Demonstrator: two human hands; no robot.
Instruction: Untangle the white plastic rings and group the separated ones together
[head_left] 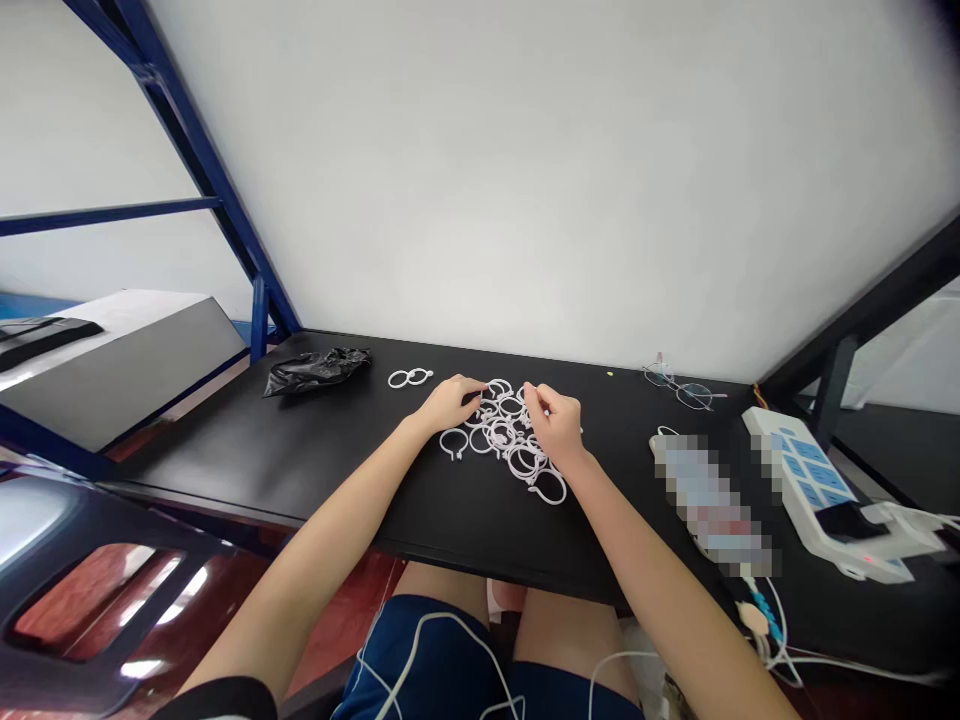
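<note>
The left hand [452, 403] is held over the upper left edge of a pile of white rings, its thumb and fingers stretched toward them; the right hand [556, 420] is held over the pile's right side, its fingers curled and its thumb brought against the forefinger; whether a ring is grasped in either hand cannot be told, as the fingertips are overlapped with the rings.

The background is filled by a pale wall [570, 180]; below it a black counter [247, 450] is spread across the view, flanked at the left by a dark blue metal frame [202, 150]; on the counter's right side a white power strip [817, 485] is laid, and a black plug [847, 520] is seated in its near end; beside the strip is set a device [709, 500] whose face is masked by pixelation; the pile of white rings [501, 434] is gathered between and below the hands, many of its rings overlapped; a crumpled black bag [319, 372] is placed toward the far left; a pair of glasses [676, 386] is rested near the wall; two touching rings [409, 378] are set apart, between bag and left hand; the smallest thing seen is a yellow speck [610, 373] near the wall.
</note>
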